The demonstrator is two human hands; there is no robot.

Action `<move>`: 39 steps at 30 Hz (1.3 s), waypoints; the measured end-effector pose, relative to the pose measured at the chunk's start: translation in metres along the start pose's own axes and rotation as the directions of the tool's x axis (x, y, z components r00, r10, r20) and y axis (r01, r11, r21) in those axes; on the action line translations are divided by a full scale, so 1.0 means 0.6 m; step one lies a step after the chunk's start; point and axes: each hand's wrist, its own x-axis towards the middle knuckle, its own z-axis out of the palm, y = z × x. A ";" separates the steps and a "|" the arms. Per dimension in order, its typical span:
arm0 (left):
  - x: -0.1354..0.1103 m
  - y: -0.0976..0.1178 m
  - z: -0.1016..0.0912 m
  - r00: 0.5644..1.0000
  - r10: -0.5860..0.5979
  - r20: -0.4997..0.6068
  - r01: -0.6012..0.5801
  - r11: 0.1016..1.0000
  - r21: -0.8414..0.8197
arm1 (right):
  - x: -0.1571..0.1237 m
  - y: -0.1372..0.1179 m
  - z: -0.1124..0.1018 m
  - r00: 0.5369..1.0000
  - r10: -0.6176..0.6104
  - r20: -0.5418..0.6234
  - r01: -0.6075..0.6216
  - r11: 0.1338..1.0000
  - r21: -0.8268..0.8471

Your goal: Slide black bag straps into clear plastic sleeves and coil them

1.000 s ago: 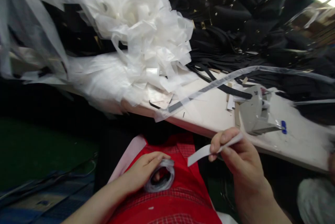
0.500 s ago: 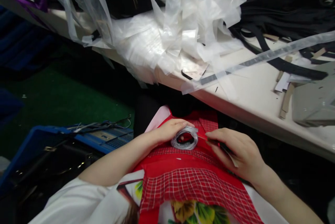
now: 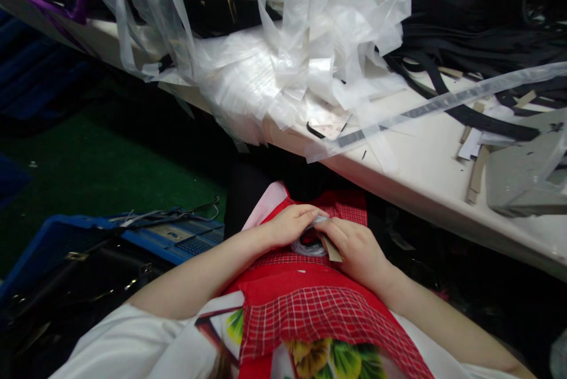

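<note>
My left hand and my right hand meet on my lap over a red checked apron. Between them sits a roll of clear tape, mostly covered by both hands. My left hand curls over the roll's top. My right hand is closed against the roll's right side, with a pale strip of tape sticking out under its fingers.
A white table runs across above my lap, piled with white plastic strips and black straps. A long clear strip lies on it, beside a grey tool. A blue crate stands on the floor at left.
My right hand, which held a strip up in the air a second ago, has come down to the roll and now presses against it. The view has tilted down.
</note>
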 end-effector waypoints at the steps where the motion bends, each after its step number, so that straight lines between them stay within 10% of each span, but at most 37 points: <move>1: 0.000 0.001 -0.001 1.000 0.022 -0.005 -0.022 0.999 0.046 | 0.002 0.002 -0.002 0.999 0.036 -0.035 -0.035 0.999 0.022; 9: -0.006 0.039 0.008 0.981 0.130 0.144 -0.168 0.940 0.297 | 0.028 0.031 -0.030 0.949 0.284 -0.137 -0.199 0.877 0.437; 16: -0.019 0.049 0.026 0.972 0.207 0.107 -0.233 0.863 0.448 | 0.032 0.075 0.009 0.805 0.571 0.161 -0.465 0.439 0.769; 20: -0.026 0.048 0.027 0.959 0.261 0.109 -0.282 0.848 0.449 | 0.017 0.078 0.038 0.783 0.489 0.384 -0.559 0.285 0.778; 24: -0.032 0.046 0.030 0.955 0.295 0.040 -0.273 0.814 0.513 | 0.015 0.061 0.058 0.758 0.538 0.368 -0.509 0.136 0.850; 31: -0.034 0.040 0.031 0.991 0.127 -0.037 -0.095 0.880 0.466 | 0.025 0.037 0.049 0.781 0.617 0.095 -0.432 0.425 0.796; 39: -0.036 0.038 0.036 0.987 0.160 -0.027 -0.136 0.907 0.399 | 0.016 0.038 0.028 0.827 0.558 0.067 -0.390 0.484 0.783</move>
